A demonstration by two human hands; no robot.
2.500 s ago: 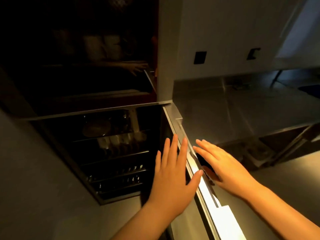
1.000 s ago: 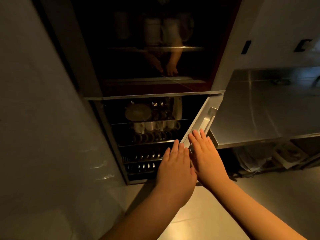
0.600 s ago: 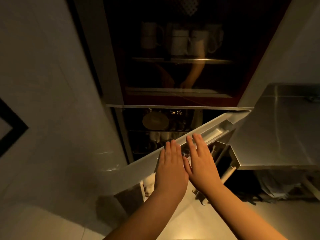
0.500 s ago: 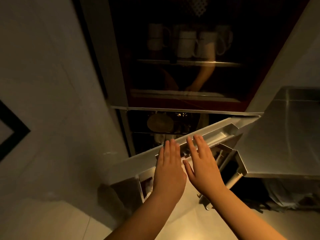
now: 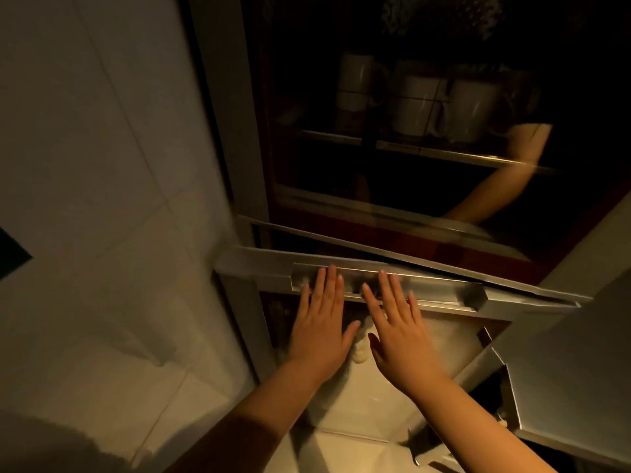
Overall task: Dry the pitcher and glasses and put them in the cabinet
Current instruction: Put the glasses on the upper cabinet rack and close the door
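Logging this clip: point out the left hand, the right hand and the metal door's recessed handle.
left hand (image 5: 319,331): head view, on the back of the hand.
right hand (image 5: 399,334): head view, on the back of the hand.
recessed handle (image 5: 444,288): head view, on the bare metal strip right of the fingers.

Single head-worn view — forward and steeply downward, close above the cabinet door (image 5: 392,285) — no second view.

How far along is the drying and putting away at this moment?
Done, it seems: white mugs stand on the shelf behind the dark upper glass; no pitcher or cloth shows. In hand: left hand and right hand press flat on the lower cabinet door, nearly shut. Left: closing that last gap.
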